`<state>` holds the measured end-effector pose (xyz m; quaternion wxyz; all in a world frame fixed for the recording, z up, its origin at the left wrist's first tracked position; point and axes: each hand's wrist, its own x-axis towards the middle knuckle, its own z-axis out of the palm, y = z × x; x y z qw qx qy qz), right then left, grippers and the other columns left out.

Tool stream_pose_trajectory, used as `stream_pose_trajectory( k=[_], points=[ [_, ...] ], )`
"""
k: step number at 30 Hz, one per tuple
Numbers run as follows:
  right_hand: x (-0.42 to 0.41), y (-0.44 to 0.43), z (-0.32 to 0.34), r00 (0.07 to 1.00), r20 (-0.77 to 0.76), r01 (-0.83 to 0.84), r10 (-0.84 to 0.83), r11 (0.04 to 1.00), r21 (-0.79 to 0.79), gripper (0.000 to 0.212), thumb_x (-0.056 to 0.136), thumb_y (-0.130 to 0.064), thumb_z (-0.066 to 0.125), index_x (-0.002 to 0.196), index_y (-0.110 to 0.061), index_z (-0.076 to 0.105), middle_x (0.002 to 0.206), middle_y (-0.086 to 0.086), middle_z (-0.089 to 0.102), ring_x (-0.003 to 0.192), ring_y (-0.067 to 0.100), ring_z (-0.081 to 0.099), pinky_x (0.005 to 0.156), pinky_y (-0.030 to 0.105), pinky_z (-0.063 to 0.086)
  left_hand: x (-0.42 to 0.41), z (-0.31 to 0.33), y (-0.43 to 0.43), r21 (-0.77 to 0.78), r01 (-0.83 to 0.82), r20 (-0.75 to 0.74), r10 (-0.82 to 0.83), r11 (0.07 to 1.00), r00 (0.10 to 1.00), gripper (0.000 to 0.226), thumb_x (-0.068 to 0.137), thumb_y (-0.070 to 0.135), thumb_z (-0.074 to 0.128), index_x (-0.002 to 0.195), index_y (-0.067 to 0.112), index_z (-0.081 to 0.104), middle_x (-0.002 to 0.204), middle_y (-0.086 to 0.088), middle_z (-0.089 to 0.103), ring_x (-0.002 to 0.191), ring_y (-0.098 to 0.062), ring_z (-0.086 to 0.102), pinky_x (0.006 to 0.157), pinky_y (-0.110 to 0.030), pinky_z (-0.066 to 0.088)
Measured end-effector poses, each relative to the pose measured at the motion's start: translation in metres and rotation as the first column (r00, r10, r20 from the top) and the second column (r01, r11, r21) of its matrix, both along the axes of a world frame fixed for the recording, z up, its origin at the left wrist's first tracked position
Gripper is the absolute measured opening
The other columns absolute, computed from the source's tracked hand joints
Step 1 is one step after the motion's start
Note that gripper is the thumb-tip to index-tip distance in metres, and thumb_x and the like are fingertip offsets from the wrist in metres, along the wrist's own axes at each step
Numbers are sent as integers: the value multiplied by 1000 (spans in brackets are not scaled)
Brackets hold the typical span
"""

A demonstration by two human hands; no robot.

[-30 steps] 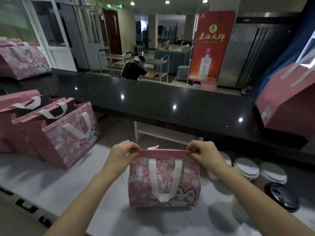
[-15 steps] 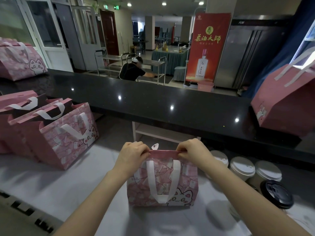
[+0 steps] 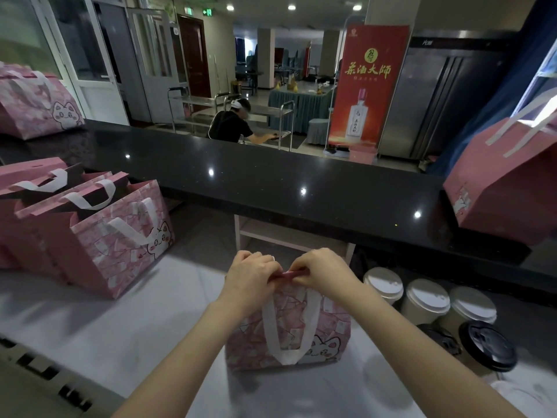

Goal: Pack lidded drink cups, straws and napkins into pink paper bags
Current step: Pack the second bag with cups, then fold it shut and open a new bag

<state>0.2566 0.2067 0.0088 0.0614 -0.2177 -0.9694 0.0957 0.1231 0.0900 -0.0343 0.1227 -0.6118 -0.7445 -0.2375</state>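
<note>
A white table (image 3: 135, 327) fills the near side. Behind it a glossy black counter (image 3: 271, 182) runs from left to right, dotted with reflections of ceiling lights. Beyond the counter is a dim hall with glass doors far left, a red banner (image 3: 370, 86) showing a bottle, and a steel fridge (image 3: 446, 101) to its right. A person (image 3: 229, 125) in black bends over a metal trolley (image 3: 280, 116).

The bag (image 3: 331, 333) stands upright at the table's centre (pink, with a cat and a white handle on its near face). The left hand (image 3: 250, 276) and right hand (image 3: 322, 273) sit close together at its top, both pinching the pink rim with curled fingers and hiding most of it.

Open bags (image 3: 120, 236) stand to the left on the table. To the right, by the counter, is a row of three white-lidded cups (image 3: 428, 298), with a black-lidded cup (image 3: 488, 345) nearer. The right forearm passes just in front of them. On the counter a far-left bag (image 3: 36, 104) lies tilted and a far-right bag (image 3: 506, 188) leans.
</note>
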Motion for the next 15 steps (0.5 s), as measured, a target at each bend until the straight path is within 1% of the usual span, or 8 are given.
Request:
stream_pose_trajectory(
  k=[2, 4, 7, 10, 13, 15],
  points=[
    [-4, -3, -5, 1000, -14, 6, -5, 1000, 8, 19, 90, -32, 61, 103, -26, 72, 98, -6, 71, 92, 14, 62, 82, 35, 52, 1, -2, 1, 1, -3, -15, 3, 1000, 1000, 10, 87, 32, 67, 87, 25, 73, 83, 10, 69, 80, -13, 62, 84, -32, 37],
    [-7, -5, -10, 999, -52, 15, -14, 1000, 2, 17, 90, -28, 61, 102, -24, 72, 96, -3, 71, 93, 16, 62, 83, 36, 51, 1, -3, -1, 5, -25, -23, 25, 1000, 999, 10, 89, 31, 65, 90, 25, 73, 86, 10, 70, 83, -13, 62, 86, -31, 36],
    [-11, -6, -13, 995, -99, -11, 13, 1000, 20, 16, 90, -28, 62, 100, -22, 73, 93, -4, 71, 90, 15, 62, 82, 33, 50, -4, -1, -6, 37, -44, 7, 44, 998, 999, 14, 89, 36, 64, 90, 26, 73, 87, 10, 70, 84, -13, 63, 87, -31, 38],
    [-15, -3, -11, 991, -123, -48, 55, 997, 64, 17, 88, -30, 64, 102, -23, 72, 95, -6, 70, 91, 13, 60, 84, 32, 48, -18, 6, -18, -11, -101, 40, 102, 995, 994, 20, 90, 44, 59, 94, 29, 72, 90, 11, 68, 87, -11, 60, 84, -29, 37],
    [-9, 5, -7, 986, -165, 0, 9, 999, 52, 27, 83, -33, 70, 109, -27, 69, 103, -9, 69, 97, 10, 58, 89, 29, 46, -42, 7, -45, -29, -132, 145, 135, 991, 980, 16, 88, 41, 64, 93, 27, 71, 87, 12, 65, 83, -10, 58, 77, -29, 44],
    [0, 14, -5, 991, -128, 40, -34, 998, 43, 31, 82, -36, 71, 112, -27, 68, 104, -9, 68, 98, 11, 58, 89, 28, 46, -53, 5, -65, -38, -104, 229, 110, 994, 967, 13, 86, 35, 68, 93, 24, 71, 85, 13, 64, 81, -9, 57, 76, -30, 47]
  ],
)
